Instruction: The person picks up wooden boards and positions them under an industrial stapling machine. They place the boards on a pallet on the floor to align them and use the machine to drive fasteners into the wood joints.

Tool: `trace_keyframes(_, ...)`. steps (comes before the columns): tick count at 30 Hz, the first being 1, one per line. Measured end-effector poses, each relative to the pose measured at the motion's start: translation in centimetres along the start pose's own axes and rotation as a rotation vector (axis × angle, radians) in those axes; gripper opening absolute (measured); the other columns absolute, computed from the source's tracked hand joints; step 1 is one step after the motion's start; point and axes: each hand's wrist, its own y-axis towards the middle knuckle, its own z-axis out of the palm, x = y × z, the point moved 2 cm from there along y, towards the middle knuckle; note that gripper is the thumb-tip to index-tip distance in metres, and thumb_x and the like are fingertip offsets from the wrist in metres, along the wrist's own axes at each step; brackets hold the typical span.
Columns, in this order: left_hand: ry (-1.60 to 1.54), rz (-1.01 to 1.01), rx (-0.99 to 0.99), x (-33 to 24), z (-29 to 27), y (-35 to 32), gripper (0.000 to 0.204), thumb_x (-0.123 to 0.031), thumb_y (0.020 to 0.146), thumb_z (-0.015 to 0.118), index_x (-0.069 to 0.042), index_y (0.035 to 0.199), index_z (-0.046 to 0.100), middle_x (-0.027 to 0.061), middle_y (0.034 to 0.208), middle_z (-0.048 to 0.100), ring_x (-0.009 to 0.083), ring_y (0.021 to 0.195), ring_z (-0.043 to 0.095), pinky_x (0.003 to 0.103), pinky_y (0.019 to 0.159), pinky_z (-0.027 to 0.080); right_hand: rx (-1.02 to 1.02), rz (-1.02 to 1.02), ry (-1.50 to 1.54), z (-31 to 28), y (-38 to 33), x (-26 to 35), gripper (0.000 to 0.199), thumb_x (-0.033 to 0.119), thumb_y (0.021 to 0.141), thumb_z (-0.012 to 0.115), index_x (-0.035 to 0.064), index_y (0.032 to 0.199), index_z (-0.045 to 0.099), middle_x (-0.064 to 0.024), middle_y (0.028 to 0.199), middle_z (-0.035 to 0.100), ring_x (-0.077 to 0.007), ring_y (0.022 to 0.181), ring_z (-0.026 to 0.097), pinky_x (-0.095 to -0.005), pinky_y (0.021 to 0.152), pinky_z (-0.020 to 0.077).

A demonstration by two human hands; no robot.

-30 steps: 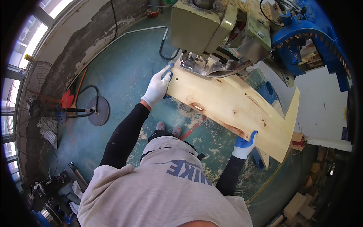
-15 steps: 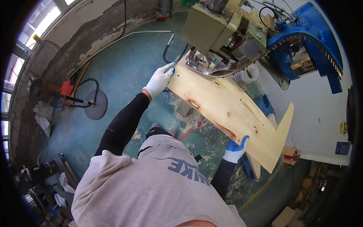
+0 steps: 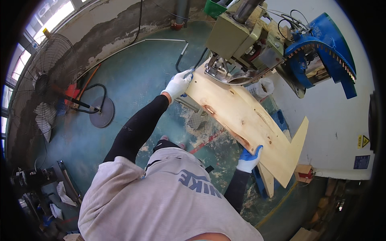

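Note:
A pale, knotty wooden board with a notch at its right end reaches from under the machine head toward the lower right. My left hand, in a white and blue glove, grips the board's upper left corner. At the near edge, toward the right end, my gloved right hand is closed on the board, its thumb lying on top. The board's far left part lies under the metal foot of a woodworking machine; that foot hides the cutting spot. Another strip of wood shows beneath the board's right end.
A caged fan on a round base stands at the left. Beside the machine is a blue curved guard. Behind the board sits a pale sack. Sawdust lies on the green floor. A small box is at the right.
In the picture, the machine, board and my left hand sit slightly farther right and lower, mostly as my view shifts. Both hands keep their hold on the board.

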Motion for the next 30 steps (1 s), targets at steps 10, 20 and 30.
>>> trace_keyframes(10, -0.047, -0.11, 0.019, 1.7, -2.1, -2.8, 0.058, -0.052, 0.106, 0.047, 0.002, 0.092, 0.065, 0.0024, 0.067, 0.057, 0.011, 0.055, 0.056, 0.029, 0.051, 0.046, -0.053, -0.081, 0.01, 0.4, -1.2, -0.9, 0.052, 0.028, 0.105, 0.059, -0.0015, 0.145, 0.045, -0.0144, 0.142, 0.056, -0.024, 0.127, 0.057, -0.0389, 0.109, 0.0459)
trace_keyframes(20, 0.061, -0.18, -0.018, 3.3, -1.3, -2.3, 0.061, -0.05, 0.106, 0.042, 0.005, 0.092, 0.064, 0.0129, 0.07, 0.059, 0.0224, 0.065, 0.058, 0.039, 0.064, 0.047, -0.012, -0.093, 0.108, 0.4, -2.0, 1.2, 0.057, 0.036, 0.105, 0.055, 0.0011, 0.149, 0.042, -0.0166, 0.149, 0.05, -0.0299, 0.134, 0.05, -0.0475, 0.113, 0.0418)
trace_keyframes(30, 0.147, -0.064, -0.057, 2.9, -1.5, -2.2, 0.057, -0.046, 0.106, 0.04, 0.004, 0.093, 0.063, 0.0203, 0.073, 0.06, 0.0335, 0.071, 0.061, 0.042, 0.07, 0.047, -0.043, -0.035, 0.087, -0.6, -2.0, 0.6, 0.053, 0.029, 0.105, 0.057, -0.0008, 0.147, 0.044, -0.0167, 0.148, 0.051, -0.0292, 0.133, 0.051, -0.0476, 0.112, 0.0433)
